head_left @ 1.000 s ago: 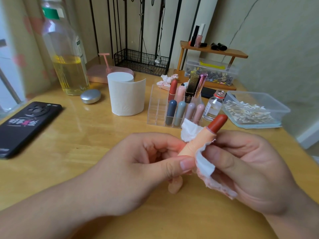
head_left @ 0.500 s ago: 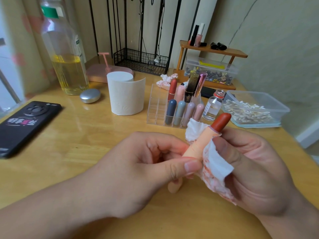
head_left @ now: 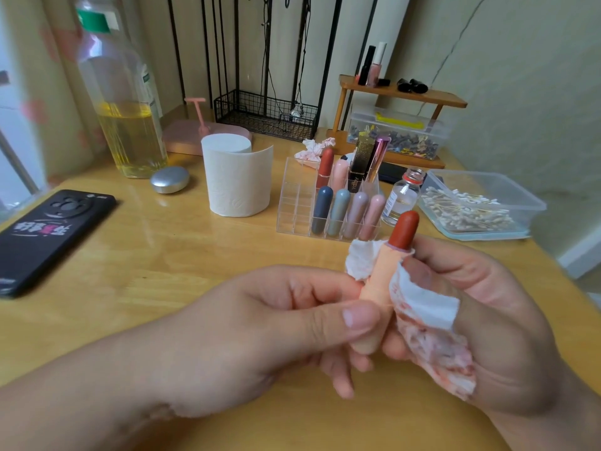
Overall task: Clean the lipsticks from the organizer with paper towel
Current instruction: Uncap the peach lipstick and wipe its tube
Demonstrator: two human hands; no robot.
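The lipstick [head_left: 382, 275] is held tilted between both hands, with the organizer [head_left: 292, 203] standing well beyond the fingertips. The left hand [head_left: 260, 323] pinches the peach barrel low down, thumb in front and fingers curled behind. The right hand [head_left: 487, 320] has its thumb pressing a stained paper towel [head_left: 426, 307] against the barrel just above that pinch, with its fingers curled round the towel. The tube looks light, stiff and smooth, so likely slippery. The red bullet past the thumbs is soft and smears easily, so the barrel is the place to grip.

Home dressing table [head_left: 136, 255], lipstick organizer [head_left: 294, 206].
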